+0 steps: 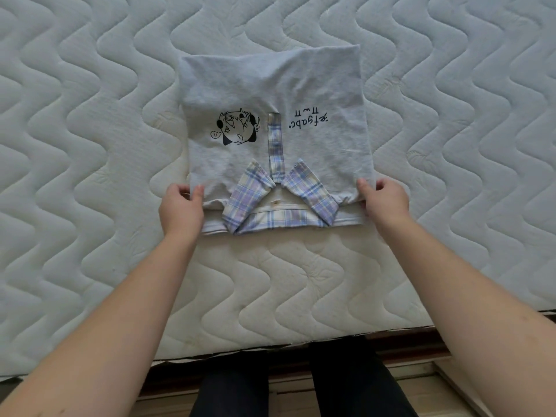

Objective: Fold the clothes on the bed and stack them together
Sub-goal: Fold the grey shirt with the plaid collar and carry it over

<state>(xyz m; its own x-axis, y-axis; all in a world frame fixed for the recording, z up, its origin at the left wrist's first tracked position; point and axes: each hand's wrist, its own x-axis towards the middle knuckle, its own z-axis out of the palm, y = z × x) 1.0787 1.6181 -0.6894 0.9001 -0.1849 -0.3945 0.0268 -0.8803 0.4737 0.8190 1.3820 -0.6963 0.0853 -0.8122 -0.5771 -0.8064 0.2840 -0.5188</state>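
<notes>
Dark trouser legs [301, 386] stand at the bed's near edge, and from there both bare forearms reach out over the quilted mattress [90, 145] to a folded grey shirt [270, 94] lying flat near its middle, plaid collar [279, 203] toward the person and the printed cartoon and lettering upside down to the camera. Left hand [180, 209] pinches the near left corner of the shirt between thumb and curled fingers; right hand [383, 201] grips the near right corner the same way. Both hold several layers at once, since a lower hem shows under the collar. The likely trouble lies in that layered grip: if a hand catches only the top layer, lifting or shifting the shirt would let the under layer sag out and undo the fold. Uneven pulling by the two hands could skew the rectangle or drag wrinkles across the front. The collar points stand slightly proud and could crumple if the shirt is folded over them. No other garment or stack is in view, so where it must go cannot be told.
</notes>
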